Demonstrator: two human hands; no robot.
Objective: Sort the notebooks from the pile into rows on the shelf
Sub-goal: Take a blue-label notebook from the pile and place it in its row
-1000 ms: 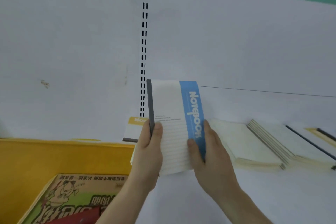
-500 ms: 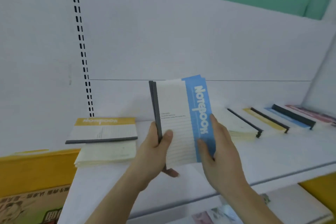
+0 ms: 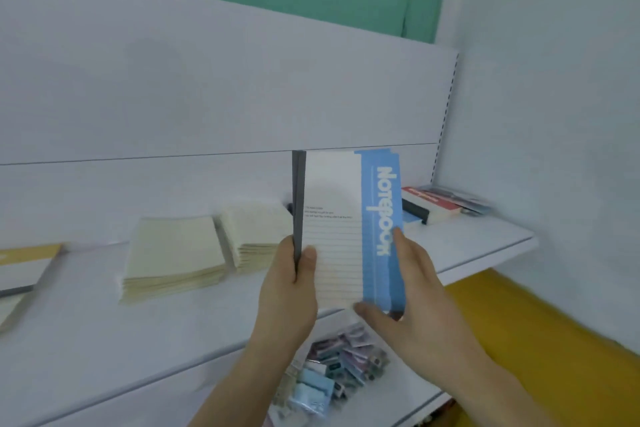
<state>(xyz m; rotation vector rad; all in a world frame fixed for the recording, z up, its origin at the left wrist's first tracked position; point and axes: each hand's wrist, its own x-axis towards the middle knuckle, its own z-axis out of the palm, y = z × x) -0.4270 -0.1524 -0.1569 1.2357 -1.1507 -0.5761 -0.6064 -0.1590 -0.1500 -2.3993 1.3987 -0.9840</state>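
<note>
Shelf (image 3: 485, 246) slid leftward; hands hold upright blue-striped notebook (image 3: 346, 225).

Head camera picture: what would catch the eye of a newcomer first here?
First, the white lined notebook with a blue band printed "Notebook", held upright at centre over the white shelf. The left hand grips its grey spine edge and the right hand holds its blue edge. Next, two cream stacks of notebooks lying flat on the shelf to the left.
</note>
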